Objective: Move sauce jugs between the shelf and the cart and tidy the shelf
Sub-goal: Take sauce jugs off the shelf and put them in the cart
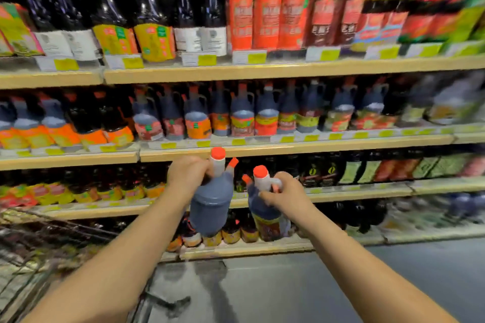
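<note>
I hold two dark sauce jugs with red caps in the air in front of the shelves. My left hand (pixel 187 173) grips the handle of the left jug (pixel 211 204), which shows its plain back. My right hand (pixel 284 194) grips the handle of the right jug (pixel 267 214), whose red and yellow label faces partly toward me. Both jugs hang upright, close together, level with the third shelf board (pixel 354 193). The wire cart (pixel 47 233) is at the lower left, below my left forearm.
A middle shelf (pixel 288 145) holds a row of similar handled jugs with orange and red labels. Tall dark bottles fill the top shelf (pixel 236 71). Small bottles stand on the bottom shelf. Grey floor lies below my arms.
</note>
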`<move>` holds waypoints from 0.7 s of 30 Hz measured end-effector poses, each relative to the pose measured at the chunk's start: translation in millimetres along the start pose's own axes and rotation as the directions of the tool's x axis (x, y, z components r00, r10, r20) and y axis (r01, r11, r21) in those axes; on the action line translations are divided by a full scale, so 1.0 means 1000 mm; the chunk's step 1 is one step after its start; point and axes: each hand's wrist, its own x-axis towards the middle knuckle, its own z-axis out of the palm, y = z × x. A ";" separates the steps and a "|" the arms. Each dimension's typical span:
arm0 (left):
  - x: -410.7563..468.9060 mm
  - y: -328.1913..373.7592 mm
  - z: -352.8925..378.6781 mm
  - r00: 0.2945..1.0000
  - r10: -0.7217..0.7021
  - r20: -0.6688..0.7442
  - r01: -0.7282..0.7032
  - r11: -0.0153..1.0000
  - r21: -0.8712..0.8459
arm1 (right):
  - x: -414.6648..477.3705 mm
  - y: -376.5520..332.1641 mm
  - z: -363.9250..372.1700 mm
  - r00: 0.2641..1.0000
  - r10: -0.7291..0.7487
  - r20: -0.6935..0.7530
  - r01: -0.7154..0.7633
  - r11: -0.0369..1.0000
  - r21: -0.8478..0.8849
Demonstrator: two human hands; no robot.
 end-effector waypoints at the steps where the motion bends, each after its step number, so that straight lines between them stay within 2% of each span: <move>1: -0.004 0.014 0.027 1.000 -0.006 0.006 0.007 0.997 -0.074 | -0.002 0.017 -0.025 1.000 0.005 -0.022 -0.005 1.000 -0.009; 4: -0.008 0.048 0.101 0.993 -0.034 0.111 0.060 0.969 -0.241 | -0.006 0.067 -0.093 0.995 0.065 -0.080 -0.069 0.997 -0.038; 8: -0.013 0.094 0.186 0.966 -0.044 0.253 0.099 0.973 -0.211 | -0.015 0.121 -0.170 0.968 0.156 -0.199 -0.158 0.987 0.007; 12: -0.012 0.135 0.263 0.935 0.068 0.347 -0.003 0.983 -0.185 | -0.018 0.170 -0.234 0.915 0.250 -0.317 -0.243 0.968 0.064; 21: 0.021 0.203 0.424 0.861 0.099 0.499 -0.065 0.994 -0.084 | 0.011 0.263 -0.343 0.775 0.368 -0.513 -0.369 0.923 0.105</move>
